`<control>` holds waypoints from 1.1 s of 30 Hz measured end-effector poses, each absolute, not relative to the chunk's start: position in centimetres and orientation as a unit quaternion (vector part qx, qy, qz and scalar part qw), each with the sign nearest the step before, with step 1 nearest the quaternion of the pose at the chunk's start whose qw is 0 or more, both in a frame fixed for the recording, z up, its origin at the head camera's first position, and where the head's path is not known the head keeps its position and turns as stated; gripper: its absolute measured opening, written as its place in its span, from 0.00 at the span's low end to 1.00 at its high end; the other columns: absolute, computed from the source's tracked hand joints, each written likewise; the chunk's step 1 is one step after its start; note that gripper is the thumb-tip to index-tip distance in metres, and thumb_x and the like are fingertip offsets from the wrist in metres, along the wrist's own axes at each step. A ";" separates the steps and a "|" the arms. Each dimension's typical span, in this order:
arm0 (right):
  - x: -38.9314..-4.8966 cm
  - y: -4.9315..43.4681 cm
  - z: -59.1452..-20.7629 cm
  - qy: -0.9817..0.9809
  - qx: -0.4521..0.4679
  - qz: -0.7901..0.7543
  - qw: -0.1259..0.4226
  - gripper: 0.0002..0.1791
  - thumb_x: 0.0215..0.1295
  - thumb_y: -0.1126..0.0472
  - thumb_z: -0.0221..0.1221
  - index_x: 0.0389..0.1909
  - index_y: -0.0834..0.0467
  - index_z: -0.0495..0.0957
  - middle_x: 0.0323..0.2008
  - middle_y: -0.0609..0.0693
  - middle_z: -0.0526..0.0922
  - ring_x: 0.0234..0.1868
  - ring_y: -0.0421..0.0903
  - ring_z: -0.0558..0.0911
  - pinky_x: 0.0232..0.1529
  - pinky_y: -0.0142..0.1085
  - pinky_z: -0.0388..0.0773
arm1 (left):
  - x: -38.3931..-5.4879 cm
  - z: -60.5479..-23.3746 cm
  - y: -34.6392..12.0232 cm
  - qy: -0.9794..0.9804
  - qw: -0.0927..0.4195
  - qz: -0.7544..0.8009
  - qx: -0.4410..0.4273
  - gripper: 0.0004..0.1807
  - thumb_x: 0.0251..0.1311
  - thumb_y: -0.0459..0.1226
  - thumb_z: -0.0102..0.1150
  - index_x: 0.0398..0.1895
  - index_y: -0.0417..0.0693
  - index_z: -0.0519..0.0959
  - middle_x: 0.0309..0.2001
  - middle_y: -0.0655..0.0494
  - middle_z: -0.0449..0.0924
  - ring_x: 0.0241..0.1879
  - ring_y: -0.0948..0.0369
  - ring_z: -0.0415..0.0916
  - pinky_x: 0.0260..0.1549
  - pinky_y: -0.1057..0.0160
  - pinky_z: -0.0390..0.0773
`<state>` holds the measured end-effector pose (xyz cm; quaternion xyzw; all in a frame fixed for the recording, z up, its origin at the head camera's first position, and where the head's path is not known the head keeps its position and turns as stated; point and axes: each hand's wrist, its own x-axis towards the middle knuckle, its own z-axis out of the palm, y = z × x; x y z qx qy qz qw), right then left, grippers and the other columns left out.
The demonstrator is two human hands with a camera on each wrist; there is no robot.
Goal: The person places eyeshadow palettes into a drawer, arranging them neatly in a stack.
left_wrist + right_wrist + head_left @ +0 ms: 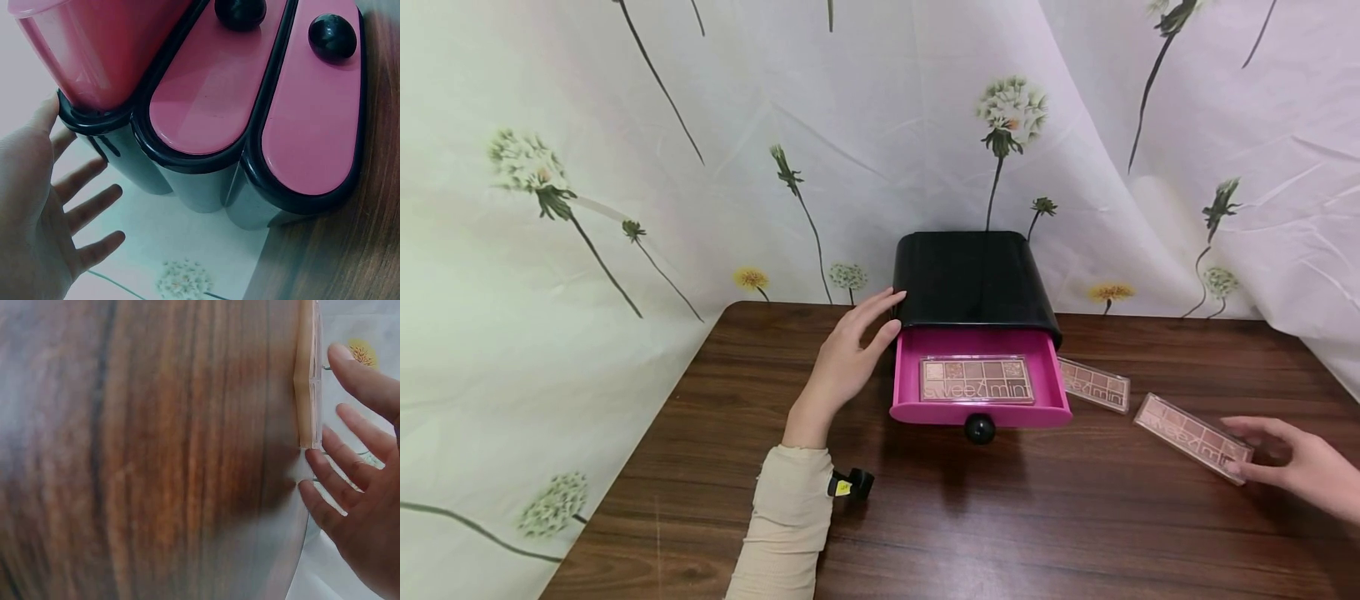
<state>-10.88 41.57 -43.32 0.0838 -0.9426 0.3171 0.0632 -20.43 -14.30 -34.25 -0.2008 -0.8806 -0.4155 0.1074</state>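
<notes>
A black drawer cabinet has its pink top drawer pulled out, and an eyeshadow palette lies inside. My left hand touches the cabinet's left side near the top with its fingers spread; the left wrist view has the hand beside the black rim. At the right, my right hand is around the near end of a second palette on the table, thumb and forefinger at its opposite long edges. Its fingers look loosely spread in the right wrist view. A third palette lies partly hidden behind the drawer.
Two closed pink drawers with black knobs, the middle drawer and the bottom drawer, show in the left wrist view. The brown wooden table meets a white cloth printed with dandelions behind the cabinet. A small black wrist camera sticks out from the left sleeve.
</notes>
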 end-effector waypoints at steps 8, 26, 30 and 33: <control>-11.1 41.3 -43.7 -0.936 0.132 0.321 0.062 0.31 0.42 0.68 0.77 0.51 0.52 0.79 0.39 0.23 0.71 0.35 0.25 0.71 0.33 0.17 0.63 | -20.4 -34.3 -14.4 -0.882 0.108 -0.413 -0.200 0.28 0.72 0.61 0.42 0.72 0.72 0.66 0.74 0.69 0.58 0.74 0.59 0.52 0.67 0.38 0.55; -11.7 40.3 -43.1 -0.966 0.101 0.235 0.027 0.38 0.41 0.60 0.79 0.51 0.75 0.75 0.41 0.64 0.75 0.34 0.27 0.63 0.31 0.27 0.64 | -20.4 -34.3 -14.3 -0.881 0.107 -0.415 -0.201 0.27 0.72 0.61 0.42 0.72 0.73 0.66 0.73 0.70 0.58 0.74 0.60 0.52 0.67 0.39 0.55; -11.9 40.2 -42.8 -0.967 0.097 0.235 0.018 0.36 0.43 0.60 0.78 0.51 0.75 0.76 0.42 0.66 0.75 0.34 0.29 0.65 0.30 0.28 0.66 | -20.4 -34.3 -14.3 -0.879 0.107 -0.417 -0.203 0.27 0.72 0.60 0.42 0.72 0.73 0.66 0.73 0.71 0.59 0.74 0.60 0.52 0.67 0.39 0.56; -12.0 40.0 -42.6 -0.970 0.086 0.227 0.005 0.37 0.45 0.57 0.78 0.52 0.74 0.76 0.43 0.68 0.75 0.35 0.32 0.66 0.30 0.28 0.67 | -20.4 -34.3 -14.4 -0.879 0.107 -0.417 -0.204 0.27 0.73 0.60 0.42 0.72 0.72 0.66 0.74 0.69 0.59 0.74 0.59 0.52 0.67 0.39 0.56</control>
